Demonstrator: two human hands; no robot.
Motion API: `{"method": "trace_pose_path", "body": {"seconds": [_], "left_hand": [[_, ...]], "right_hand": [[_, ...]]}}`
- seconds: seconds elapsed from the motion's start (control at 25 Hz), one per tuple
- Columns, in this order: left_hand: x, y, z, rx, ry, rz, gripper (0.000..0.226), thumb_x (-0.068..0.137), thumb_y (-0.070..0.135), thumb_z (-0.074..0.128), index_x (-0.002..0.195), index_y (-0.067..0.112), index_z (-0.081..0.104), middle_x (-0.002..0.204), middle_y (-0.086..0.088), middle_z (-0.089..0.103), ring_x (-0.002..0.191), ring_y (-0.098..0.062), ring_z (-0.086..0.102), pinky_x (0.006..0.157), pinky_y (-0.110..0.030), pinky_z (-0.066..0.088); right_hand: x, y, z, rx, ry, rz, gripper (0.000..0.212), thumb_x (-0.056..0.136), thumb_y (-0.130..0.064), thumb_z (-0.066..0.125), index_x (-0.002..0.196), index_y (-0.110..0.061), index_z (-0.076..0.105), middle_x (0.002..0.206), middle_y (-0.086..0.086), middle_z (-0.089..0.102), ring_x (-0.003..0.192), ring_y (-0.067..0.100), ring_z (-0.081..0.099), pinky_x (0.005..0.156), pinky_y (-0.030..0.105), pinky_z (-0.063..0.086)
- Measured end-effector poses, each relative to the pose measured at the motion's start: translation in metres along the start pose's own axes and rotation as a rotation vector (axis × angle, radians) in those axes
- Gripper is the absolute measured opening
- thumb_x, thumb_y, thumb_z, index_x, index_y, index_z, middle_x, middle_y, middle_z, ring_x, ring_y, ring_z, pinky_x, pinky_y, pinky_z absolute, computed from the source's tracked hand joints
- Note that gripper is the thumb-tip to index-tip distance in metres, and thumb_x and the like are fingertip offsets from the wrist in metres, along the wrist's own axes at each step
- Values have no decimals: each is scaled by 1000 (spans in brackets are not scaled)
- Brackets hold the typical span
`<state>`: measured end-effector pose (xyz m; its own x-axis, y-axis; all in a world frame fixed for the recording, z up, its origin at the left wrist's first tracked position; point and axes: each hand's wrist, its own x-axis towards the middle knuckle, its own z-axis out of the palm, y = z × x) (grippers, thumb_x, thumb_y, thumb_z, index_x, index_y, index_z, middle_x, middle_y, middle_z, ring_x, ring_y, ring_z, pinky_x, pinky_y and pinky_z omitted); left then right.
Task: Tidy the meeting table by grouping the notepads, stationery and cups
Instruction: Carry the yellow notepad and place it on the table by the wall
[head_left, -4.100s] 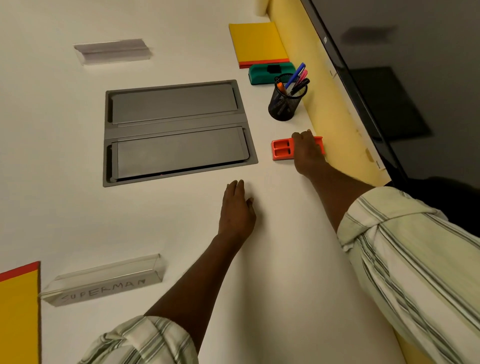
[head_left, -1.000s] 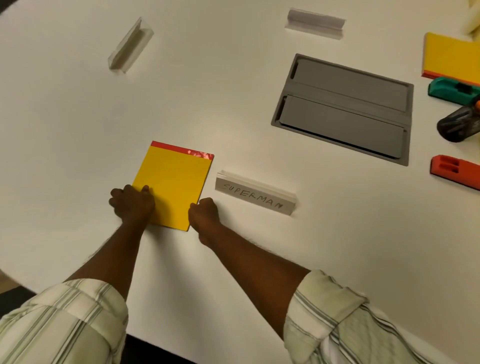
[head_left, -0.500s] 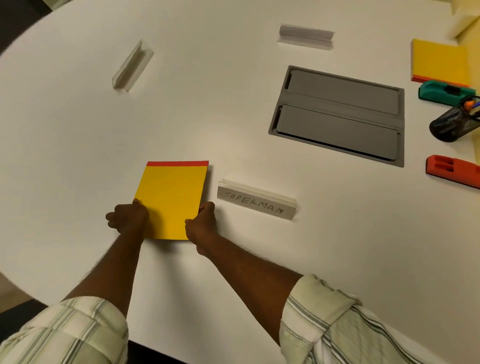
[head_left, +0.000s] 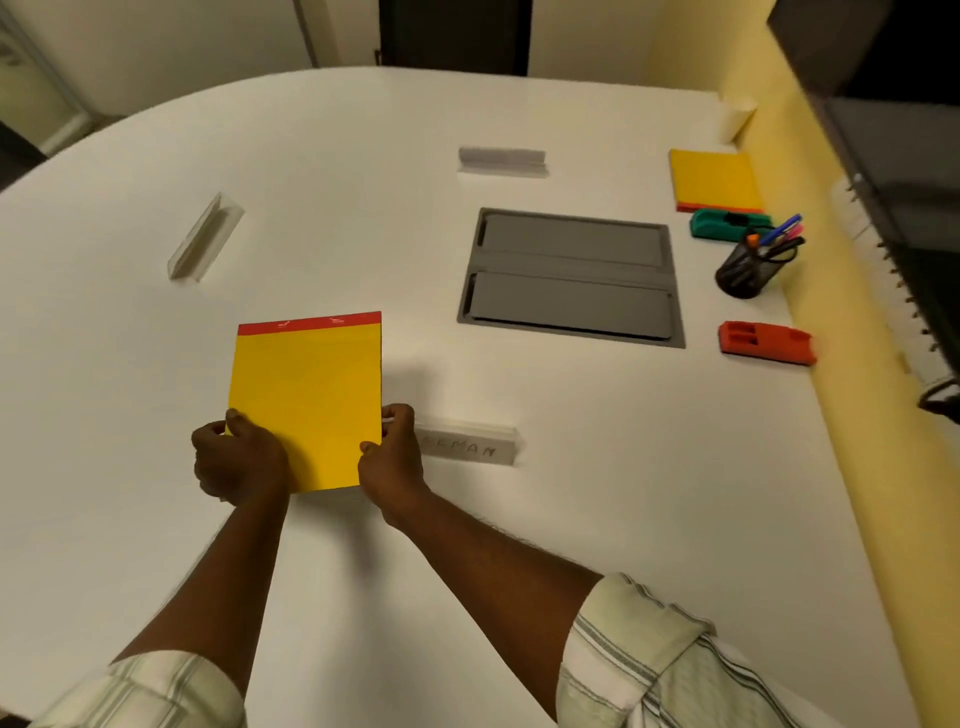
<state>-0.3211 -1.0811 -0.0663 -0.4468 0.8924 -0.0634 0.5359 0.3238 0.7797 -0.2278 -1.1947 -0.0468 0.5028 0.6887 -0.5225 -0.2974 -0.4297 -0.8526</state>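
Because it likely belongs w/ the second notepad (head_left: 714, 179) far right, I log the yellow notepad (head_left: 306, 400) held above the counter (head_left: 597, 493): left hand (head_left: 236, 460) & right hand (head_left: 392, 460) fingers (head_left: 400, 413) pinch its near corners, for level carry.

I log both hands on one pad: left hand (head_left: 236, 457) and right hand (head_left: 395, 457) each pinch a near corner of the yellow notepad (head_left: 306, 395), its red strip on the far edge. The pad looks raised off the white table (head_left: 623, 519), with a shadow to its right. A clear name holder (head_left: 472, 446) sits just beside the right hand. Far right: second yellow notepad (head_left: 714, 176), green block (head_left: 722, 224) just beside it, mesh pen pot (head_left: 743, 270), orange block (head_left: 766, 343). Grey hatch (head_left: 571, 278) mid-table.
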Motion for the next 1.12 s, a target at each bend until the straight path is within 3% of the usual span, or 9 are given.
{"method": "trace_pose_path", "body": {"seconds": [0.16, 0.36, 0.52, 0.68, 0.8, 0.96, 1.12], "left_hand": [[-48, 43, 6, -64, -50, 123, 43, 96, 34, 42, 119, 0, 56, 123, -22, 59, 118, -38, 49, 99, -44, 37], [-119, 90, 21, -178, -192, 247, 36, 95, 29, 48, 109, -2, 60, 115, -22, 62, 110, -36, 55, 95, -41, 42], [-173, 112, 48, -242, -485, 247, 29, 93, 18, 53, 117, 3, 59, 117, -17, 62, 108, -33, 58, 91, -38, 45], [-222, 117, 80, -265, -803, 174, 34, 90, 5, 55, 123, 2, 59, 122, -18, 60, 110, -32, 57, 87, -35, 45], [-256, 113, 100, -257, -961, 57, 34, 89, 4, 58, 123, 5, 60, 125, -17, 59, 104, -29, 57, 83, -35, 45], [-302, 100, 123, -236, -1056, -59, 34, 88, 6, 60, 122, 8, 61, 123, -16, 61, 94, -26, 57, 79, -35, 47], [-344, 87, 142, -205, -1092, -125, 33, 88, 6, 59, 121, 8, 62, 125, -16, 60, 104, -32, 58, 84, -37, 48]], "right_hand": [[-10, -19, -48, 65, 121, -5, 41, 89, 8, 43, 116, -21, 35, 116, 18, 54, 78, 15, 49, 49, 16, 36], [-22, -33, -119, 100, 328, -44, 41, 92, 4, 42, 123, -22, 37, 119, 11, 52, 91, 21, 52, 67, 30, 45], [-27, -31, -187, 173, 511, -51, 42, 92, 5, 40, 126, -20, 40, 122, 9, 50, 99, 27, 55, 72, 32, 46], [-32, -16, -249, 273, 693, -43, 42, 89, 9, 36, 121, -17, 47, 101, 2, 51, 75, 14, 49, 55, 22, 42], [-35, -2, -289, 297, 798, -42, 45, 86, 11, 35, 120, -13, 51, 100, 3, 54, 72, 13, 49, 54, 21, 43], [-34, 17, -331, 307, 935, 10, 43, 85, 10, 37, 119, -9, 54, 113, 13, 60, 91, 29, 58, 73, 34, 51], [-34, 41, -364, 192, 1043, 53, 44, 90, 7, 40, 131, -4, 48, 131, 19, 50, 117, 36, 51, 95, 46, 48]]}}
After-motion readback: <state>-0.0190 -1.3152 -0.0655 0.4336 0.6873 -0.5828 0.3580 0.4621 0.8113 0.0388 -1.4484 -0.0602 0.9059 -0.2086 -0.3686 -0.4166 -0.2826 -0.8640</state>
